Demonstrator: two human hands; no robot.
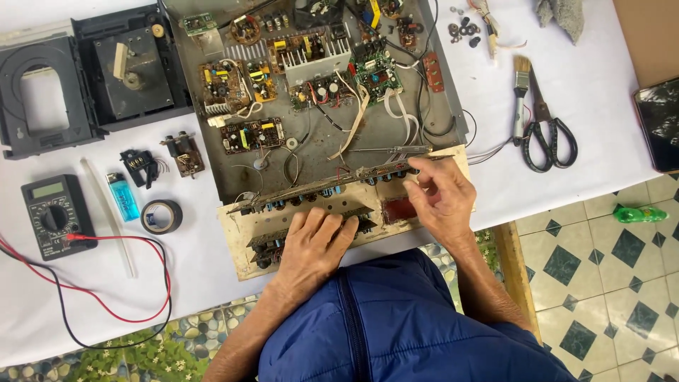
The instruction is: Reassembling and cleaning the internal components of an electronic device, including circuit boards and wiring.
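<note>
Left hand (315, 244): flat, palm down, pressing the front panel (297, 233) at the desk's (601, 92) near edge
Right hand (440, 198): fingertips pinched on the long control board (332, 185) above the panel
Board: likely light, stiff, fragile; best held by its edges
Nearby: open chassis (318, 134), multimeter (53, 216), scissors (548, 127)

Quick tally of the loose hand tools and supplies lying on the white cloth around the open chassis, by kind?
Multimeter: 1
Lighter, blue: 1
Tape roll, black: 1
Clear plastic stick: 1
Paintbrush: 1
Scissors: 1
Total: 6
Left hand rests on the front panel; right hand pinches at its top edge.
</note>
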